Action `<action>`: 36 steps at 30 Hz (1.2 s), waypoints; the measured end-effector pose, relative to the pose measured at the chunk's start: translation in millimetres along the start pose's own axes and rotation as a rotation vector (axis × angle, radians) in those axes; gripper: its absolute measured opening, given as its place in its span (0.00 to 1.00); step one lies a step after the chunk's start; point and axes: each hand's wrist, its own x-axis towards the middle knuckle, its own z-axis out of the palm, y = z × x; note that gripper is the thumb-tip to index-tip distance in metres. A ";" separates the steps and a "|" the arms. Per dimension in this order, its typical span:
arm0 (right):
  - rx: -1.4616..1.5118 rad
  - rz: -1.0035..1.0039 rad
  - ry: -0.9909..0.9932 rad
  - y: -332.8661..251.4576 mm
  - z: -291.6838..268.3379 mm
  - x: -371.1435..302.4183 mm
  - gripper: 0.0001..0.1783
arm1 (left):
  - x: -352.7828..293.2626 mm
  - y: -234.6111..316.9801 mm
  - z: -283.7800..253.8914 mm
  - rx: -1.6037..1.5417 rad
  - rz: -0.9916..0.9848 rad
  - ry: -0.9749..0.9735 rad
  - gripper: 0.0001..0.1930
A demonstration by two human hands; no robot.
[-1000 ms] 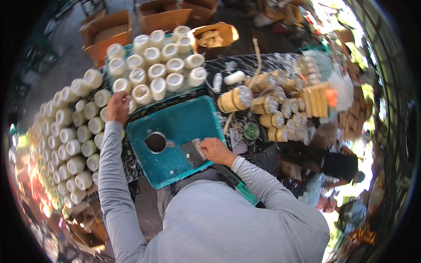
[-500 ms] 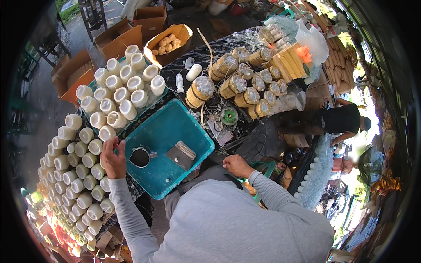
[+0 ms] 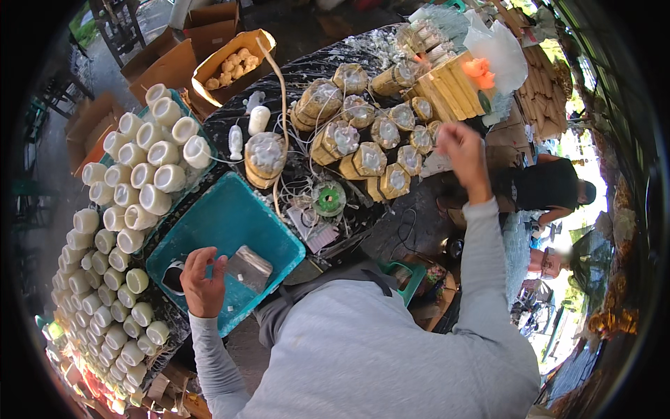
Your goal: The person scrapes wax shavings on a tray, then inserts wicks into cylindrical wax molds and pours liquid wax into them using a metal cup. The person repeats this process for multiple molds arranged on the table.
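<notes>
My left hand (image 3: 204, 283) hovers over the near left part of a teal plastic tray (image 3: 202, 209), thumb apart from the fingers and nothing in it. It partly covers a dark round cup (image 3: 172, 277). Beside it in the tray lies a flat dark block with a pale strip (image 3: 249, 269), and small white bits. My right hand (image 3: 464, 157) is raised at the far right, next to yellow-brown, strap-bound cylinders (image 3: 394, 180) with clear crinkled tops. Motion blurs its fingers, so whether it holds anything is hidden.
Several whitish translucent cups (image 3: 167, 177) fill the left side, some in another teal tray. A cardboard box (image 3: 202, 84) holds pale round lumps. White cylinder (image 3: 258, 119), cord and a green-centred spool (image 3: 328, 200) lie on the dark table. Another person (image 3: 551, 183) is at right.
My right hand has moved from near my lap out to the far right by the bound cylinders. My left hand has shifted from the cups to over the tray. The view has turned.
</notes>
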 end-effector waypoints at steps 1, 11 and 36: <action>-0.049 -0.062 0.028 4.7 -15.3 56.0 0.11 | 4.5 7.7 12.1 0.006 -0.012 0.032 0.12; -0.724 0.086 -0.373 220.3 53.7 556.2 0.15 | -6.2 127.4 138.0 0.291 -0.488 0.241 0.07; -0.382 0.460 -0.176 310.6 117.3 525.0 0.32 | 17.7 177.1 207.7 0.321 -0.595 0.248 0.07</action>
